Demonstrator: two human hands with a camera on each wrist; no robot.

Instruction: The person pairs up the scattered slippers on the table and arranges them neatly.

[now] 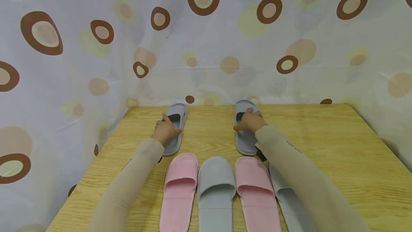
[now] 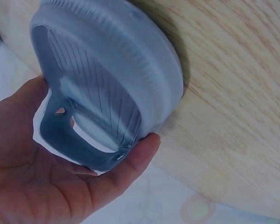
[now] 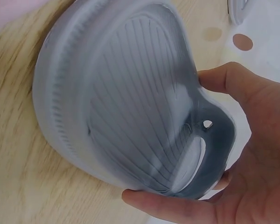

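At the back left of the table, my left hand grips a bluish-grey slipper with its toe toward the patterned cloth. In the left wrist view, thumb and fingers hold this slipper from both sides, around its strap. Further right, my right hand holds a matching grey slipper, also pointing at the cloth. The right wrist view has its ribbed insole facing the camera, with digits pinching the two sides near the strap. A wide gap of tabletop lies between the two slippers.
Nearer me, a pink slipper, a pale grey-green slipper, another pink slipper and another grey-green slipper lie side by side, the last partly under my right sleeve. A dotted cloth borders the wooden table.
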